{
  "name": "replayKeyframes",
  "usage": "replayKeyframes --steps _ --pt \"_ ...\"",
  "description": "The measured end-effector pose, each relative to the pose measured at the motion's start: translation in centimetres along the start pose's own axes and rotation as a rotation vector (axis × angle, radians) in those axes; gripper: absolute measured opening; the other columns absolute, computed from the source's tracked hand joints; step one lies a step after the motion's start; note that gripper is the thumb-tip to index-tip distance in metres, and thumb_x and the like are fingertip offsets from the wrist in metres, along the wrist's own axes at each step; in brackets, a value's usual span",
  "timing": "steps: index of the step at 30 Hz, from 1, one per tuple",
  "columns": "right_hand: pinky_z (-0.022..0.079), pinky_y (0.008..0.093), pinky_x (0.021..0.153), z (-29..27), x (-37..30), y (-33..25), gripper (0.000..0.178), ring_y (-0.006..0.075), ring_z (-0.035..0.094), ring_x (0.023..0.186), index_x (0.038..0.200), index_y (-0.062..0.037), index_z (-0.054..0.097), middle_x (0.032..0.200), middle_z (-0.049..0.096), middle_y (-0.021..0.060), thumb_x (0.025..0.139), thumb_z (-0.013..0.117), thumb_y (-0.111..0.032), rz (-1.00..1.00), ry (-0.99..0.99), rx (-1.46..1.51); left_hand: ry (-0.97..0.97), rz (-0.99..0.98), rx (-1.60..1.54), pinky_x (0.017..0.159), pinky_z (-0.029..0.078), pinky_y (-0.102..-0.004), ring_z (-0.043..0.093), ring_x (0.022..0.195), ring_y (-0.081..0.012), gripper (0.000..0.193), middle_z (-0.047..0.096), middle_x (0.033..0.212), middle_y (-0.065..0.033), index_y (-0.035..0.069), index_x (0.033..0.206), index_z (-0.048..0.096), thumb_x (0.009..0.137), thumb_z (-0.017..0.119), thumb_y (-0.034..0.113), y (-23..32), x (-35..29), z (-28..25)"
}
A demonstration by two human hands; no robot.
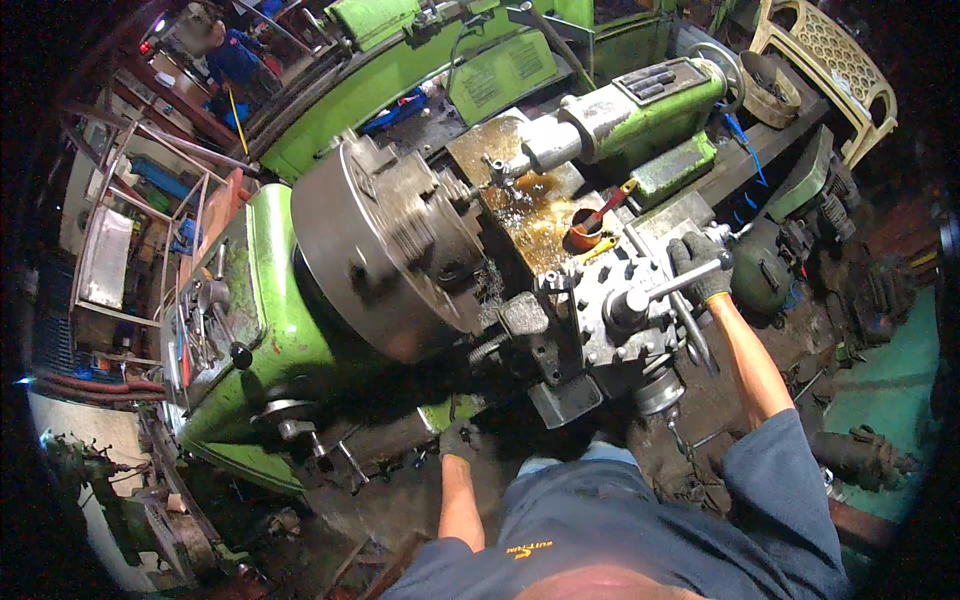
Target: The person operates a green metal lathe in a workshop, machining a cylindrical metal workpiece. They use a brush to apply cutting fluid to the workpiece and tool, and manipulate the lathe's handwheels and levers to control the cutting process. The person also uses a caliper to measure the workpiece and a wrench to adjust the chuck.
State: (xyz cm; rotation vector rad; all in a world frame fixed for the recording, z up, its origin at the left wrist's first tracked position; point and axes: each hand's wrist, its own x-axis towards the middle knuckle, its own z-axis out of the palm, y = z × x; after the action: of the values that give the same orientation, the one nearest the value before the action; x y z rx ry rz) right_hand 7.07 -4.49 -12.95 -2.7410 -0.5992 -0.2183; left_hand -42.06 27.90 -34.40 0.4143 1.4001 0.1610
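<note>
A large metal chuck [385, 240] sits on the green headstock [270, 320] of a lathe. My right hand [694, 262], in a dark grey glove, is curled at the far right side of the tool post [615, 310]. A ball-ended lever [690, 278] crosses in front of its palm, and what the fingers close on is hidden. My left hand [459, 438], also gloved, is low at the front of the machine, below the chuck; shadow hides its fingers. A red-handled brush [612, 204] stands in a small cup [585, 231] behind the tool post.
The green tailstock [650, 110] stands to the right of the chuck. Wet, oily metal with chips [530, 205] lies between them. Loose tools [208, 310] rest on the headstock. A bucket [768, 88] and a beige plastic chair [835, 65] are at the far right. Another person [235, 60] is far left.
</note>
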Motion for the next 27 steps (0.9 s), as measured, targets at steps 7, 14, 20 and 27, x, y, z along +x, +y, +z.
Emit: replayKeyframes --steps 7,14,20,27 --pt "0.053 0.0493 0.07 0.7 0.3 0.3 0.034 0.0376 0.069 0.08 0.083 -0.0097 0.069 0.085 0.07 0.0189 0.093 0.061 -0.041 -0.028 -0.006 -0.001 -0.001 0.012 -0.032 0.04 0.035 -0.0306 0.049 0.046 -0.0181 0.021 0.058 0.061 -0.0065 0.013 0.069 0.057 0.082 0.069 0.024 -1.0 2.4 -1.9" --pt "0.053 0.048 0.069 2.8 0.4 2.7 0.036 0.0371 0.069 0.078 0.082 -0.0097 0.07 0.083 0.07 0.0179 0.093 0.059 -0.042 -0.143 0.067 -0.022 -0.028 -0.021 -0.022 0.039 0.035 -0.0304 0.046 0.042 -0.0186 0.023 0.056 0.057 -0.0066 0.013 0.062 0.055 0.078 0.07 0.021 -0.1 0.1 -0.1" --pt "0.053 0.0483 0.069 0.4 0.3 -0.2 0.036 0.0373 0.068 0.076 0.082 -0.0085 0.069 0.082 0.069 0.0184 0.093 0.06 -0.041 -0.104 0.036 -0.032 -0.016 0.017 0.023 0.04 0.032 -0.0327 0.046 0.045 -0.0184 0.022 0.056 0.062 -0.0061 0.012 0.071 0.054 0.088 0.064 0.022 -0.4 1.3 -1.0" --pt "0.052 0.0485 0.071 0.8 0.4 0.5 0.036 0.0376 0.068 0.079 0.083 -0.0057 0.068 0.086 0.068 0.0199 0.093 0.061 -0.04 -0.082 0.023 -0.026 -0.073 -0.084 0.122 0.039 0.042 -0.0337 0.051 0.046 -0.0204 0.02 0.055 0.061 -0.0052 0.013 0.075 0.055 0.091 0.062 0.021 -6.1 4.7 -4.2"
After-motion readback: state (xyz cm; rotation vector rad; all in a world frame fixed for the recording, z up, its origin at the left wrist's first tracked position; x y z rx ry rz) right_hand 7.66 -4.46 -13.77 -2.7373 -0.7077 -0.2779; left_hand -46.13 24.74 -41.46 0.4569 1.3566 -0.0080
